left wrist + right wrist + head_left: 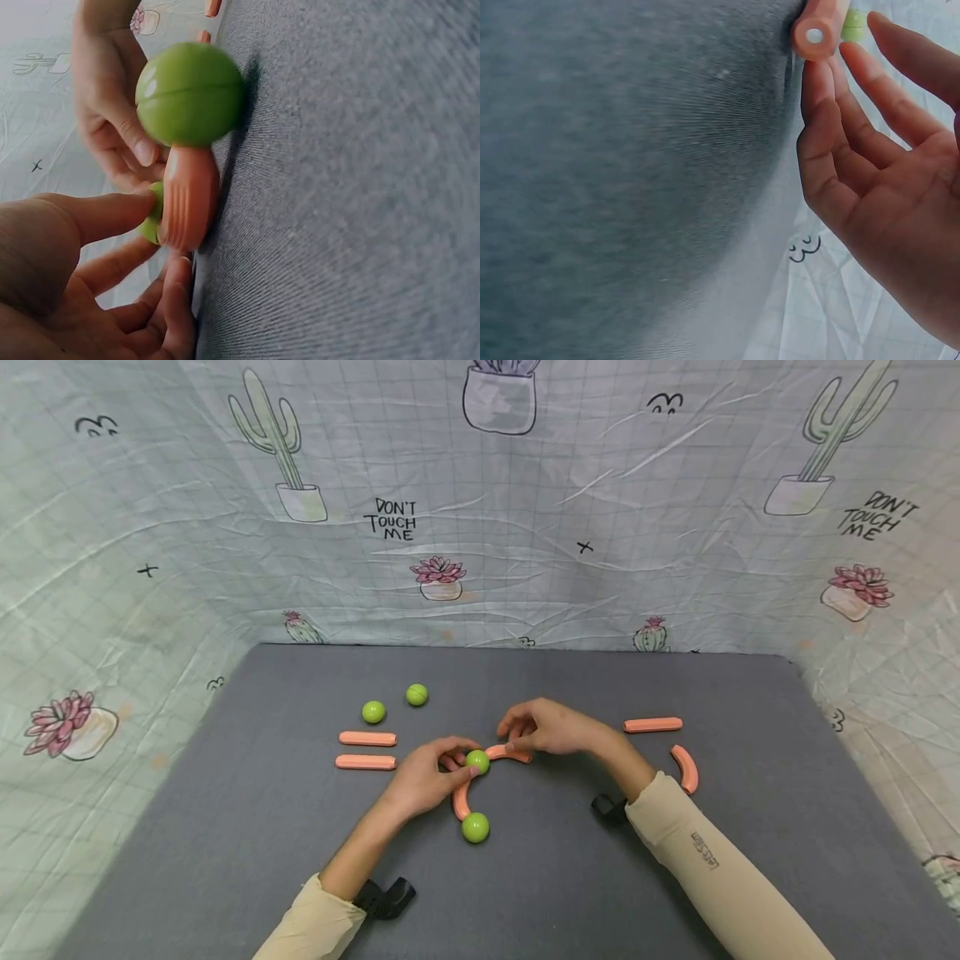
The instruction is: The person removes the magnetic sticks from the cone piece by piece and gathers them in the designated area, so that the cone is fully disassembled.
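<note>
My left hand (426,778) pinches a green ball (477,762) between thumb and fingers, low over the table. A curved orange piece (461,802) joins this ball to a second green ball (476,827) nearer me. In the left wrist view, the near ball (191,94) and curved piece (189,195) partly hide the held ball (152,217). Another curved orange piece (498,752) extends right from the held ball. My right hand (557,727) is over it with loosely bent fingers; in the right wrist view, the fingertips (817,79) are right at its hollow end (814,37).
Two straight orange sticks (367,739) lie to the left, with two loose green balls (373,712) behind them. On the right are a straight orange stick (652,725) and a curved piece (685,769). Patterned cloth (510,527) surrounds the grey table (555,885).
</note>
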`<action>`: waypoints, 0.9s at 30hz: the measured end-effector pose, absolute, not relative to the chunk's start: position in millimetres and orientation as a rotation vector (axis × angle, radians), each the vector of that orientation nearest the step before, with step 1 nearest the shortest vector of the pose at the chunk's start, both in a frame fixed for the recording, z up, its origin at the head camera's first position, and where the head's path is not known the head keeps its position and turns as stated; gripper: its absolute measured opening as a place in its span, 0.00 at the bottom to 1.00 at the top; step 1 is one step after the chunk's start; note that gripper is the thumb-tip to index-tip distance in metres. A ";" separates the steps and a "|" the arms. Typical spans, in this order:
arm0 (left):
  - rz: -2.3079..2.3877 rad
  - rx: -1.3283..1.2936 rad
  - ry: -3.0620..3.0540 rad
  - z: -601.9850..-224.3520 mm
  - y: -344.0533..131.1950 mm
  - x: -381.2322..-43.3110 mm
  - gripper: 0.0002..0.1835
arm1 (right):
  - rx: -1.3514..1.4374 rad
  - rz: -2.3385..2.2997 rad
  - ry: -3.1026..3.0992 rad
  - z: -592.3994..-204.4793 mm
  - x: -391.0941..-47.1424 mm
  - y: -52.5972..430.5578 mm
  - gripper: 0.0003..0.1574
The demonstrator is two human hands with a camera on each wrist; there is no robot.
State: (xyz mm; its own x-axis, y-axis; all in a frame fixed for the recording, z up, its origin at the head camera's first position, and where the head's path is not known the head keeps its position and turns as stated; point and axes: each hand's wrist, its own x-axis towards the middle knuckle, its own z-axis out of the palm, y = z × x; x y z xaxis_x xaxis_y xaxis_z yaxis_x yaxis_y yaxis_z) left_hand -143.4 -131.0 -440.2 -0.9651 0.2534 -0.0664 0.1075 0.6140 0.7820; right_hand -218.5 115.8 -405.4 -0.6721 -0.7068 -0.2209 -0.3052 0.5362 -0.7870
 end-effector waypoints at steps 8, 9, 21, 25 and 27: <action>1.241 0.248 2.737 -441.8 -120.6 -145.7 0.15 | -0.750 -0.978 2.296 -408.5 -204.3 119.9 0.17; 1.248 0.251 2.740 -441.7 -119.4 -146.0 0.15 | -0.742 -0.966 2.311 -408.6 -203.4 120.0 0.17; 1.258 0.288 2.741 -442.3 -111.0 -146.1 0.16 | -0.642 -0.961 2.377 -414.8 -194.8 118.4 0.04; 1.248 0.318 2.740 -442.2 -109.3 -146.7 0.17 | -0.640 -0.986 2.372 -414.8 -192.6 121.3 0.05; 1.245 0.327 2.743 -442.0 -108.4 -147.2 0.17 | -0.640 -1.011 2.357 -414.8 -192.0 123.6 0.07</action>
State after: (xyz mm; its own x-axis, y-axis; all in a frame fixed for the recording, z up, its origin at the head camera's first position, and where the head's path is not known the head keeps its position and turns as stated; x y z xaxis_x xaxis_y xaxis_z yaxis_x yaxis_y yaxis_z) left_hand -147.2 -108.4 -442.0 -0.9706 0.2404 -0.0128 0.1486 0.6401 0.7538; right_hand -192.0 123.6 -414.8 -0.7684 -0.5884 -0.2517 -0.2231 0.6150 -0.7563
